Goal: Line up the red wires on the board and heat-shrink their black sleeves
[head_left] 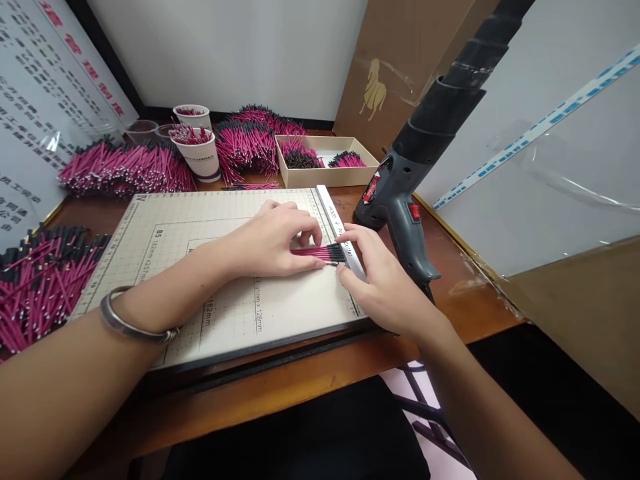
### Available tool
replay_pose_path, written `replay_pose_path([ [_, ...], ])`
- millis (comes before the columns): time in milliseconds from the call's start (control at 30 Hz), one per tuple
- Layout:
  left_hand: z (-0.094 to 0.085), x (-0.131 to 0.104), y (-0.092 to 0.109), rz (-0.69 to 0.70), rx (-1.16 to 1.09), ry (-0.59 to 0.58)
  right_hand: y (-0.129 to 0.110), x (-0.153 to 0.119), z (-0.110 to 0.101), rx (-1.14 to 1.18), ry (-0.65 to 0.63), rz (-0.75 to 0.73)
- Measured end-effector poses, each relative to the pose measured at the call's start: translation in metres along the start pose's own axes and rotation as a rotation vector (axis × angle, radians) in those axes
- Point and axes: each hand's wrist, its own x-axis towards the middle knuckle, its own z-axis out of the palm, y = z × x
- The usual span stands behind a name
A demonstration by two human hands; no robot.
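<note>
A small bundle of pink wires with black ends lies flat on a cream paper cutter board, its black ends against the white metal rail marked "Paper Cutter". My left hand rests on the board, curled over the bundle, with the thumb along its near side. Its grip on the wires is partly hidden under the fingers. My right hand reaches over the rail from the right. Thumb and index finger sit on either side of the black ends, closing on them.
A dark grey heat gun stands right of the cutter, nozzle up. Behind are paper cups, heaps of pink wires and a cream box holding more. Another wire pile lies left. The wooden table edge runs in front.
</note>
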Motion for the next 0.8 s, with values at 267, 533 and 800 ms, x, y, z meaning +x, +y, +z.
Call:
replay_pose_path([
  [267, 0.001, 0.000, 0.001, -0.011, -0.013, 0.013, 0.004, 0.006, 0.001, -0.019, 0.010, 0.036],
  [533, 0.001, 0.000, 0.002, -0.006, -0.006, 0.013, -0.008, -0.007, -0.001, -0.070, 0.010, -0.050],
  [800, -0.002, 0.000, -0.002, -0.117, -0.055, 0.114, -0.035, -0.012, 0.016, -0.337, -0.234, -0.123],
])
